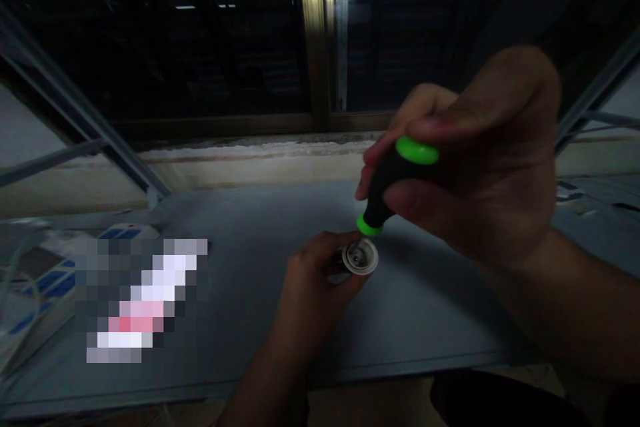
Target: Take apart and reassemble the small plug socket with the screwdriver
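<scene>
A small round fitting (369, 260) with a white rim and a hollow, metallic inside faces up near the middle of the table. The fingers and thumb of my left hand (315, 280) are wrapped round its sides. Above it, my right hand (480, 167) grips a screwdriver (387, 187) with a black handle and bright green ends. The screwdriver points down and left, and its shaft enters the fitting's opening. Where exactly the tip rests is too dark to tell.
On the grey table (225, 333), a blurred-out object (165, 287) lies at the left. Blue-and-white power strips (50, 287) and cables are at the far left. Another strip (570, 191) lies at the right. A dark window (210, 40) rises behind.
</scene>
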Motion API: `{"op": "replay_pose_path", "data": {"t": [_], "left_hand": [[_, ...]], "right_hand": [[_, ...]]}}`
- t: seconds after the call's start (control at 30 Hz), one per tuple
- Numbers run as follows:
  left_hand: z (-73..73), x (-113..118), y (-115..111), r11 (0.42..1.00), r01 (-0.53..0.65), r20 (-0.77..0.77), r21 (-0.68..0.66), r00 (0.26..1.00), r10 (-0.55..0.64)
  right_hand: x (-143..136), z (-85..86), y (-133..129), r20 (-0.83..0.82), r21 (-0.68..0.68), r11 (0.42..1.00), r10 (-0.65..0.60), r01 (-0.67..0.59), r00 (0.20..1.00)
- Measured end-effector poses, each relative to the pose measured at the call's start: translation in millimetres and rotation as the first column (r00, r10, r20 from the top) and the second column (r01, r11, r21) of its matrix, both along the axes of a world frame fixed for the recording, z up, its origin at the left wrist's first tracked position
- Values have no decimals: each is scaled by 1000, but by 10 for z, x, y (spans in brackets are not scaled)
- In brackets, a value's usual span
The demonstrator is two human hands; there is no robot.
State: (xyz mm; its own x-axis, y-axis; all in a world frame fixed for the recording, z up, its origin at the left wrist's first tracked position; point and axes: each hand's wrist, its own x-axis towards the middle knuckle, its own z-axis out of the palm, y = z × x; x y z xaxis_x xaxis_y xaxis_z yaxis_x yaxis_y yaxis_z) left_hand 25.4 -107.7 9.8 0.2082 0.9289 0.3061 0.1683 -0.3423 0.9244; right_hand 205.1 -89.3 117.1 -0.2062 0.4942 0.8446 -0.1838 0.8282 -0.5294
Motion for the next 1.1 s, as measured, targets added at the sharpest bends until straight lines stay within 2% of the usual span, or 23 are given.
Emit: {"op": "replay_pose_path", "data": {"t": [0.07, 0.13, 0.27, 0.33, 0.53, 0.73, 0.87, 1.0, 1.1], "left_hand": [[-10, 2, 3, 1000, -4, 6, 10, 1000, 4], [-13, 6, 4, 1000, -3, 13, 20, 1000, 3], [-7, 6, 0, 999, -16, -7, 45, 1000, 16], [-3, 1, -2, 998, -37, -28, 59, 999, 38], [29, -10, 7, 993, -51, -43, 110, 998, 56], [37, -13, 9, 988, -84, -42, 130, 995, 91], [17, -15, 19, 982, -108, -66, 152, 991, 119], [39, -17, 15, 977, -112, -75, 181, 989, 127], [59, -13, 5, 974, -133, -69, 186, 987, 148]], "right_hand": [[-20, -19, 28, -41, 63, 993, -101, 103, 994], [-42, -12, 41, -86, 63, 991, -111, 117, 990], [-48, 30, -5, -63, -54, 993, 102, -105, 993], [-32, 29, -29, -38, -57, 983, 171, -173, 985], [-50, 44, 22, -8, 54, 998, -24, 25, 1000], [-223, 153, 22, 6, 57, 998, 15, -16, 1000], [-173, 86, -1, -17, 66, 998, 11, -9, 1000], [-38, -8, 12, -68, 70, 996, -48, 52, 997], [13, -34, -5, -65, 39, 999, 27, -24, 998]]}}
